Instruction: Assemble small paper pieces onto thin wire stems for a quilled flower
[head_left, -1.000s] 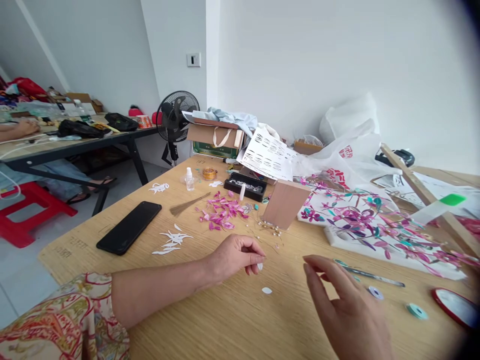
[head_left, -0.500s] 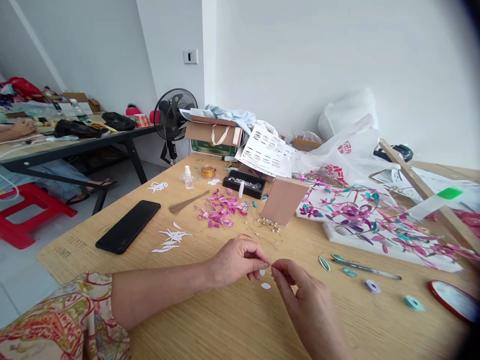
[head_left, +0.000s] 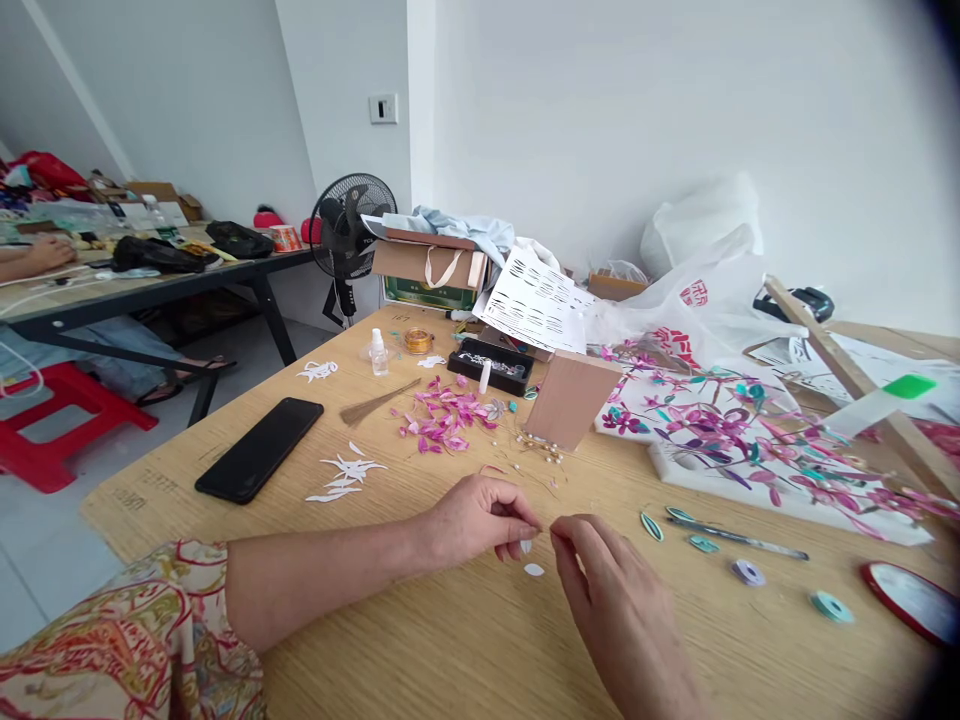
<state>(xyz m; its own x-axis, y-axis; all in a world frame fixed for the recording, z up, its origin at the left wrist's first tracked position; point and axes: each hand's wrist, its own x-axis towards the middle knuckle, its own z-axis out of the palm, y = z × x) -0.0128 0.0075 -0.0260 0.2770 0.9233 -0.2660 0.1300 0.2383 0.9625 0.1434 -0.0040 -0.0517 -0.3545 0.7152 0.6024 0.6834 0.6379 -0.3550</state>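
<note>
Head view: table (head_left: 405, 630), pale wall (head_left: 555, 110); my left hand (head_left: 476, 522) pinches a petal (head_left: 526, 547) pointing down, long axis near-upright (right hand (head_left: 621, 590), just apart: grip I can't tell).

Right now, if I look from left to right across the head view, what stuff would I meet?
Red stool, black phone, pink petals, wooden block, purple spool, teal spool.

Pinches thumb to forefinger with the left hand (head_left: 487, 518), stretching the bare left forearm (head_left: 322, 580) out of a patterned sleeve (head_left: 142, 640). Angles the right hand (head_left: 619, 590) inward, near the left but apart, curling its fingers toward the thumb.
</note>
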